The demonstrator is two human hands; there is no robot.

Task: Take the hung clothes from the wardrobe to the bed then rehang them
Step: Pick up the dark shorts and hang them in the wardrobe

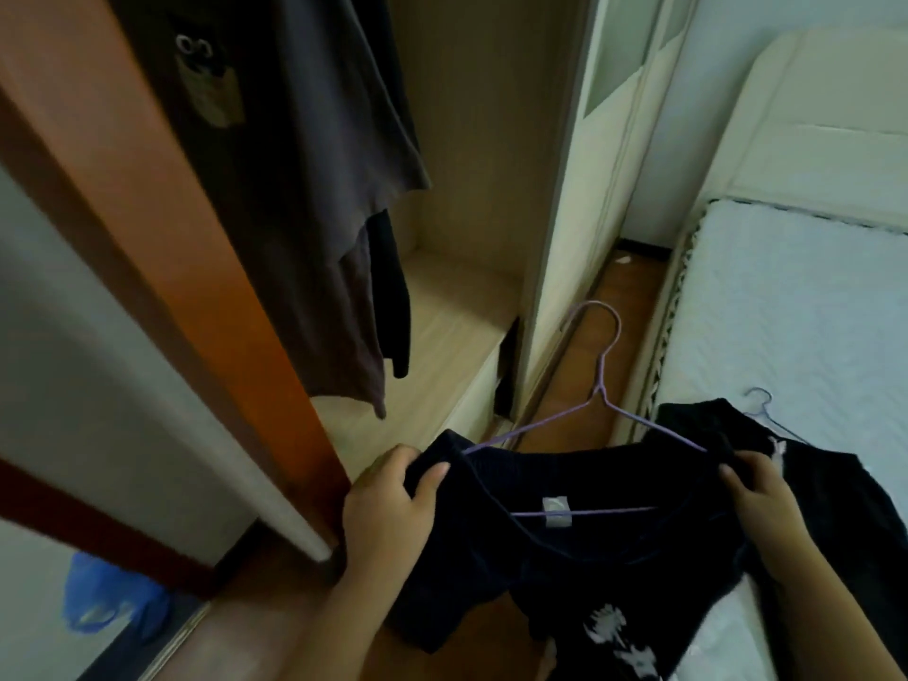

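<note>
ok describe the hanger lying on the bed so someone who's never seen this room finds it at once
Start at the white mattress on the right. A black garment lies near its edge, and the hanger pokes out just beyond it. It is thin bluish-grey wire resting on the bed, unlike the purple hanger inside the dark top that the left hand and right hand grip.

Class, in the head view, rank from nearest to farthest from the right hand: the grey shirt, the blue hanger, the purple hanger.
1. Purple hanger, inside the black shirt the right hand grips.
2. Blue hanger, on the bed just beyond.
3. Grey shirt, hanging in the wardrobe, far left.
</note>
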